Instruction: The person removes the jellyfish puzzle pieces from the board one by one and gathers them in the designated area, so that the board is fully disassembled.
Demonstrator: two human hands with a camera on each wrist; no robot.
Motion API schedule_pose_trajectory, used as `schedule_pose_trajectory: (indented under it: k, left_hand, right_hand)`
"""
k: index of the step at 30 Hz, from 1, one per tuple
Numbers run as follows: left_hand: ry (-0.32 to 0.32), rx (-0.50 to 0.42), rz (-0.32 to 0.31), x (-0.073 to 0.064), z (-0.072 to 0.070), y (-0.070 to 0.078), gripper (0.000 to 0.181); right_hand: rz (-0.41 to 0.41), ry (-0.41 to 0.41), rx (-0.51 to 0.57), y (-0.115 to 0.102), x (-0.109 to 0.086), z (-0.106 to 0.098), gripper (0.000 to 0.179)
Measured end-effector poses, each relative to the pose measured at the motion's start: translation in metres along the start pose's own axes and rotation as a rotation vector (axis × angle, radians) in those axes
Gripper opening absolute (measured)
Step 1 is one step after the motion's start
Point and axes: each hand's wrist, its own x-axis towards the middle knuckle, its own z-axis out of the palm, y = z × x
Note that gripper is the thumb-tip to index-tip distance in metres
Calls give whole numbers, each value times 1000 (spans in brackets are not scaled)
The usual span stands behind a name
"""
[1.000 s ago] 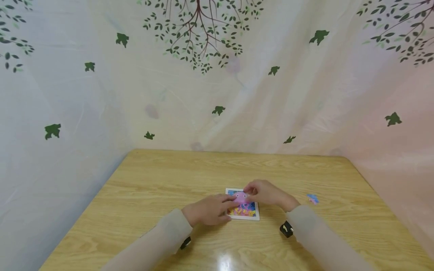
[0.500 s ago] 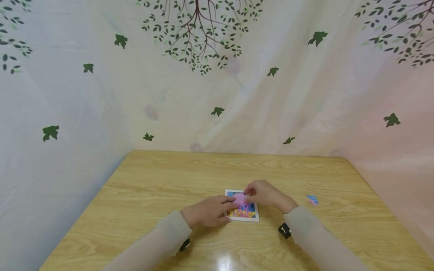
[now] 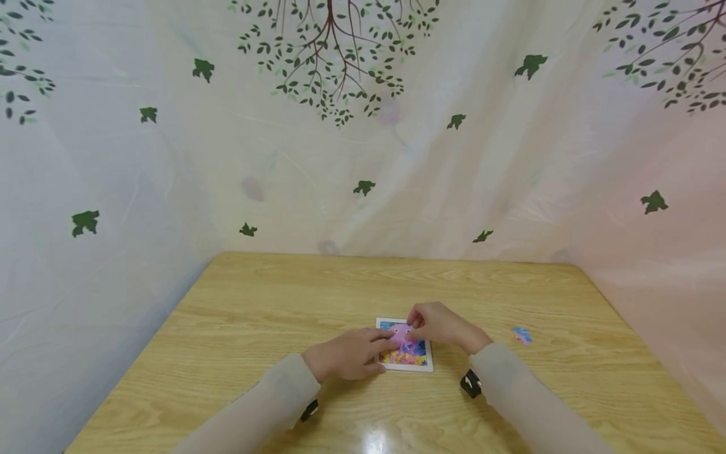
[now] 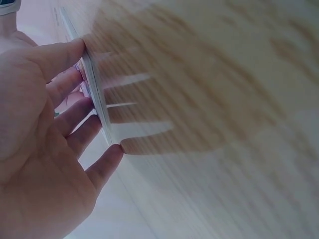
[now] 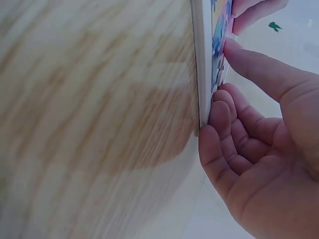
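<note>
A jigsaw puzzle (image 3: 404,357) with a pink, big-eyed sea creature on blue and yellow lies in a white-bordered tray (image 3: 413,369) on the table. From the left, my left hand (image 3: 348,354) lies over its side, fingers extended on the picture. The left wrist view has those fingers (image 4: 104,167) along the tray's edge. My right hand (image 3: 448,326) is at the upper right corner. Its thumb and fingers pinch a small puzzle piece (image 5: 220,74) there, mostly hidden by the fingertips; the other fingers curl against the tray's side.
Loose blue and pink puzzle pieces (image 3: 522,335) lie on the wooden table (image 3: 272,290), to the right of the tray. A pale curtain (image 3: 306,189) printed with leaves hangs behind the far edge. Black wrist straps (image 3: 470,383) show below the sleeves.
My right wrist and forearm have shifted slightly left, while its fingertips stay at the tray's upper right corner. The left hand and the loose pieces keep their places.
</note>
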Motion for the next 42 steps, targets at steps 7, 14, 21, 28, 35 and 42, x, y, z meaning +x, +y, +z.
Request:
schedule_pose_trajectory:
  k: [7, 14, 21, 28, 35, 42]
  left_hand:
    - [9, 8, 1, 1, 2, 0, 54]
    - [-7, -6, -17, 2, 4, -1, 54]
    - [-19, 18, -28, 3, 6, -2, 54]
    - [-20, 9, -39, 3, 5, -2, 55]
    - [-15, 24, -38, 4, 3, 0, 54]
    - [-22, 6, -51, 4, 7, -2, 54]
  right_hand:
    - [-21, 22, 55, 2, 2, 0, 19]
    - [-52, 23, 69, 5, 5, 2, 19]
    - [-88, 8, 89, 9, 6, 2, 12]
    - [-141, -14, 78, 10, 8, 1, 10]
    - [-148, 20, 84, 10, 7, 0, 8]
    - [-151, 78, 45, 9, 0, -8, 8]
